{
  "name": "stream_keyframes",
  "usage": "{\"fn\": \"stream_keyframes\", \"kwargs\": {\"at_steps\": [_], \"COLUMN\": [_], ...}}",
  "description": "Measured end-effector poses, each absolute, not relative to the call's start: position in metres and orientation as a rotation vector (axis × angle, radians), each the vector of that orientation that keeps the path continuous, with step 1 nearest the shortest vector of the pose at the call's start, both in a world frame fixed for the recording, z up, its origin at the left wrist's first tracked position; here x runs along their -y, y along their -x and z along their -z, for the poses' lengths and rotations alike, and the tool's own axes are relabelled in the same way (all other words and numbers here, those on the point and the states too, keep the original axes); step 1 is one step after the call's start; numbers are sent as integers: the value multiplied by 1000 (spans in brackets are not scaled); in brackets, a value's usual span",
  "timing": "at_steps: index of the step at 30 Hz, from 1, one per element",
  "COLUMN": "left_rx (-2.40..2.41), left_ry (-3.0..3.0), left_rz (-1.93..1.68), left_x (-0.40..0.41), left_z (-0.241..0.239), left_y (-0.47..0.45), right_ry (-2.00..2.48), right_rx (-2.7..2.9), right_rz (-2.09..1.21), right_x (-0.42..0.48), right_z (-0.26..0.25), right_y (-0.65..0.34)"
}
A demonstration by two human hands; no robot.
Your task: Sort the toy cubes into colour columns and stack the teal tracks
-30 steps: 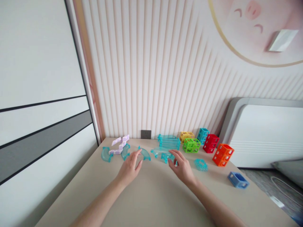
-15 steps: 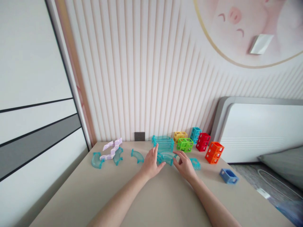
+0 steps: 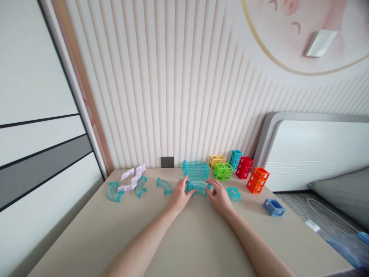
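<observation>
A clear teal curved track piece (image 3: pixel 198 187) lies on the beige table (image 3: pixel 184 238), and both hands grip it. My left hand (image 3: pixel 180 194) pinches its left end, my right hand (image 3: pixel 219 195) its right end. Just behind it stands a stack of straight teal track pieces (image 3: pixel 196 170). Another teal curve (image 3: pixel 165 186) lies left of my left hand. A round teal piece (image 3: pixel 233 193) rests right of my right hand.
At the left lie a lilac zigzag piece (image 3: pixel 132 177) and two more teal curves (image 3: pixel 113 192). Cube frames stand at the back right: yellow (image 3: pixel 217 161), green (image 3: pixel 223 171), teal, red (image 3: pixel 244 167), orange (image 3: pixel 257 179). A blue frame (image 3: pixel 273 207) lies nearer. A bed headboard (image 3: pixel 314 150) is at right.
My left hand has moved right, away from the loose curve, and joined my right hand on the curved track piece. The camera view has shifted.
</observation>
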State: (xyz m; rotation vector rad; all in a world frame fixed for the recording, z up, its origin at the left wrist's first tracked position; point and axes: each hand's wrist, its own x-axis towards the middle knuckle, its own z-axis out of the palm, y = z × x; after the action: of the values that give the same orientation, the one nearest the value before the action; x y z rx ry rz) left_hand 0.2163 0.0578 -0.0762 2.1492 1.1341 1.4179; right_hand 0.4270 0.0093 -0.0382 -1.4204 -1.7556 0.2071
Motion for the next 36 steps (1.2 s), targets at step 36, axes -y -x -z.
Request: {"fn": "stream_keyframes", "kwargs": {"at_steps": [36], "left_rx": [-1339], "left_ry": [-2073], "left_rz": [-1203], "left_x": [-58], "left_z": [88], "left_y": [-221], "right_ry": [1577], "right_rx": [1573], "right_rz": [-258], "right_x": [-13], "right_z": [54], "right_y": [-429]}}
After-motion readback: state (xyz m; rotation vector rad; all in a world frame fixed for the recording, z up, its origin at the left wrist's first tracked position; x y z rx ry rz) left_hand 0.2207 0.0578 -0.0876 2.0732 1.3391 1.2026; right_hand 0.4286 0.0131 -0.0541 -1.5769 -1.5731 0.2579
